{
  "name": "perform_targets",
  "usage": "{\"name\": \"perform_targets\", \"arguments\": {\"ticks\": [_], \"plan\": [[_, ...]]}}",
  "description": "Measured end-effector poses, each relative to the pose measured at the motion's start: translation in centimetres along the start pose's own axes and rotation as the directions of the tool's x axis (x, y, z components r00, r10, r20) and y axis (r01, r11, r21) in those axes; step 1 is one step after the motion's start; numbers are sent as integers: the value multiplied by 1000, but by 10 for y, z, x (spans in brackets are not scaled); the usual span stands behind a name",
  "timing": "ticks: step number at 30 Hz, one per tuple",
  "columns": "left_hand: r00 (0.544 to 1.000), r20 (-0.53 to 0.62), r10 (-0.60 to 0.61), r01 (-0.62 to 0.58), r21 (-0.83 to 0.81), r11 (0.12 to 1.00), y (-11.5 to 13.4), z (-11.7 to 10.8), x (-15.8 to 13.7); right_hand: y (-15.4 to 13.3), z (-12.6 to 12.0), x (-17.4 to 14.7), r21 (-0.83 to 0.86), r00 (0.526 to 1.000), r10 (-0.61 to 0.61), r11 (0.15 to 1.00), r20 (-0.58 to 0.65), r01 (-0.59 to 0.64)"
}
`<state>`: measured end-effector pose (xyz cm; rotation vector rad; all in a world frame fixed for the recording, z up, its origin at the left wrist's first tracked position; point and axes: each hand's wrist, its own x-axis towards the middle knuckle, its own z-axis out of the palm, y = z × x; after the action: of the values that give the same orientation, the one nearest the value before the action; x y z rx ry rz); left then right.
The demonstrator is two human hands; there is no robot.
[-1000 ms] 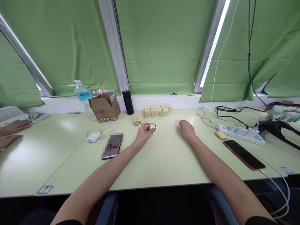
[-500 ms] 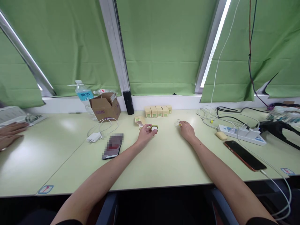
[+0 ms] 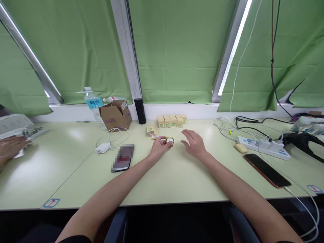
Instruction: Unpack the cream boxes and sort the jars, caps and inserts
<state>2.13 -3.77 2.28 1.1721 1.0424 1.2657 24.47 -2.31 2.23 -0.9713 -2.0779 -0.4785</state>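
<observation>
At the end of the left forearm, the left hand [image 3: 159,147] grips a small green-rimmed white piece [image 3: 169,140] between thumb and fingers, the piece sitting at that hand's 2 o'clock over the pale table [image 3: 174,179]. At 3 o'clock from it, the right hand [image 3: 194,144] is open, fingers spread and thumb apart, with nothing visible in it. From the left hand, an opened carton [image 3: 153,133] lies near at 11 o'clock, a cluster of small boxes [image 3: 170,122] at 1.
</observation>
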Motion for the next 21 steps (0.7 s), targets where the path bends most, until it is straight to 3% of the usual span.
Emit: {"name": "perform_targets", "arguments": {"ticks": [3,6,15,21], "plan": [[1000,7,-3,3,-1,1000,-1,4,-5,-33,6,2,61,991,-136,989,16,135],[1000,29,4,-5,11,1000,-4,8,-9,-49,10,3,70,986,-162,985,44,158],[977,201,65,-51,-76,996,-7,9,-17,-34,4,-2,77,985,-145,987,88,138],[974,196,109,-107,-25,994,-12,8,-14,-36,8,-5,136,986,-98,988,137,79]]}}
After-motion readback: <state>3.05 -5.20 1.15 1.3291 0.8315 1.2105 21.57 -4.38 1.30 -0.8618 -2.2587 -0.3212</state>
